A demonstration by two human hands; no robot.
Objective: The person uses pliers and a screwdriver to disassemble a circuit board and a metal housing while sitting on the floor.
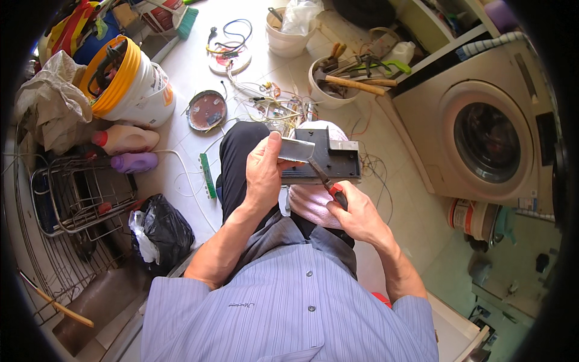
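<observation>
My left hand (262, 172) is closed around a silver metal piece (295, 149) with a ridged lower edge, thumb lying along its end. In my right hand (360, 212) is a tool with a red-and-black handle (338, 193); its dark, narrow shaft reaches up to the metal piece's right end. Whether the tip touches the piece I cannot tell. Beneath both hands a black open-topped metal casing (341, 164) with a silver block at one corner rests over my lap. A pink towel (313, 206) is draped under the casing, across my leg.
Beyond my knees lie tangled wires (277, 108) and a round rusty lid (206, 110). A bucket of hammers and tools (325, 99) stands ahead, a washing machine (476, 130) at right. At left are a yellow-rimmed bucket (148, 90), a green circuit board (207, 175) and a black bag (166, 232).
</observation>
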